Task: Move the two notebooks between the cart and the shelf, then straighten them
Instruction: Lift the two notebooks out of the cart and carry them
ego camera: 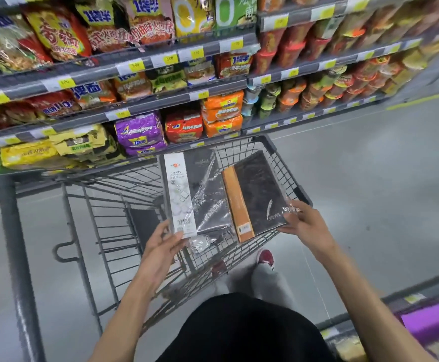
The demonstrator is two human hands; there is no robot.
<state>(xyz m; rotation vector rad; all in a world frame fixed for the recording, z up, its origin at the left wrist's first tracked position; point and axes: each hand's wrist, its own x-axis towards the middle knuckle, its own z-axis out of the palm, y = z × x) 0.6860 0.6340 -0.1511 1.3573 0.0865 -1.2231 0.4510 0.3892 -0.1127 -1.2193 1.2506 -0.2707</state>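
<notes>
Two plastic-wrapped notebooks are held side by side over the grey wire cart (114, 212). The left notebook (200, 189) is black with a white printed band along its left edge; my left hand (162, 248) grips its near left corner. The right notebook (258, 194) is dark with an orange spine strip; my right hand (305, 222) holds its near right corner. Both lie roughly flat, long sides pointing away from me, with the right one angled slightly. The shelf (140, 105) of noodle packs rises just beyond the cart.
Instant-noodle bags (140, 133) and cup noodles (291, 95) fill the shelves ahead. Grey floor (369, 178) stretches to the right. The cart's thick handle bar (17, 257) runs down the left. Another shelf edge with purple packs (432, 320) sits at the lower right. My feet (265, 257) stand behind the cart.
</notes>
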